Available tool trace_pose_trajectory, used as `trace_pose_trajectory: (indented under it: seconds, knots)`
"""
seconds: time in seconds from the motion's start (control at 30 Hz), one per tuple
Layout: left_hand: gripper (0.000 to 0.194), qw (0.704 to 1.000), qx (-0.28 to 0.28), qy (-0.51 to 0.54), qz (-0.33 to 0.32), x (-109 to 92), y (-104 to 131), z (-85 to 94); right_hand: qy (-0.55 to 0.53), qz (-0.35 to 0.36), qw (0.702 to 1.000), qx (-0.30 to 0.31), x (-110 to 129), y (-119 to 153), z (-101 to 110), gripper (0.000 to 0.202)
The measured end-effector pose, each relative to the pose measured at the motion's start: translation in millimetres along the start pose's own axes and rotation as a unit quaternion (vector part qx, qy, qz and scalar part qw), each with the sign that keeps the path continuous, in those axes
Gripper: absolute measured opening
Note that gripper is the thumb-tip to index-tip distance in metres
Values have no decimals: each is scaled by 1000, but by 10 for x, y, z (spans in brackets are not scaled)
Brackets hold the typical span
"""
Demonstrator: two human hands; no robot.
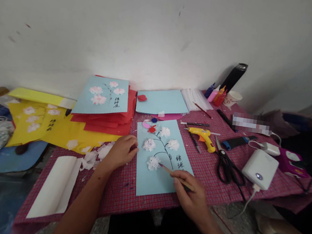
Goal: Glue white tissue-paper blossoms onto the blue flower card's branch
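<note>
A light blue sheet [146, 184] lies on the checked cloth, bearing white paper flowers, dark painted stems and black writing. My right hand [190, 192] is closed round a thin wooden brush [181, 180]; its dark tip meets the right edge of the lowest white flower [153, 163]. My left hand [123, 151] rests at the sheet's left edge with its fingers curled together; whether anything is under them is hidden. Dabs of red, pink and dark blue paint [154, 120] sit at the sheet's top left.
A yellow glue gun [204, 136], black scissors [229, 168] and a white power bank [261, 168] lie to the right. Finished cards on red sheets [107, 128] stand back left, near torn white paper [89, 160]. Paint bottles [220, 97] and a cup [232, 99] are behind. A person sits at right.
</note>
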State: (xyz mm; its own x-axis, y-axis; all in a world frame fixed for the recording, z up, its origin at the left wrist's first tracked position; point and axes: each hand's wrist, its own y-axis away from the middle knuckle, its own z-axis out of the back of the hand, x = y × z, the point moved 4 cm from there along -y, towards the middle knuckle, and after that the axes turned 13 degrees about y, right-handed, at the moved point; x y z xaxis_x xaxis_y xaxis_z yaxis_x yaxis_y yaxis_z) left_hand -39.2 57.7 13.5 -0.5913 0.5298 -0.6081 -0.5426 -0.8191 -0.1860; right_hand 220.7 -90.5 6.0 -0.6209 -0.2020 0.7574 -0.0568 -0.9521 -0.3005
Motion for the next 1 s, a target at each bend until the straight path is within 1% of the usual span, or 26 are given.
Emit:
trace_pose_trajectory:
  seconds: [0.17, 0.33, 0.47, 0.53, 0.67, 0.87, 1.0]
  knots:
    - [4, 1000, 1, 2, -3, -1, 2, -1, 0, -10, 1000, -14, -17, 8, 5, 14]
    - [4, 1000, -1, 2, 3, 14, 2, -10, -1, 0, 1000, -1, -12, 19, 11, 14]
    - [4, 1000, 1, 4, 1, 9, -1, -7, -1, -12, 1000, -19, -39, 28, 29, 13]
    - [3, 1000, 1, 4, -2, 7, -2, -5, -5, -12, 1000, -18, -35, 24, 27, 14]
    - [3, 1000, 3, 4, -4, 12, 0, -9, -2, 4, 1000, -4, 13, -4, 1, 15]
    - [3, 1000, 3, -2, 4, 12, 4, -12, 9, 30, 999, -10, 47, -54, -55, 17]
    - [2, 1000, 6, 3, 4, 7, 3, -8, 12, 40, 999, -2, 67, -83, -86, 16]
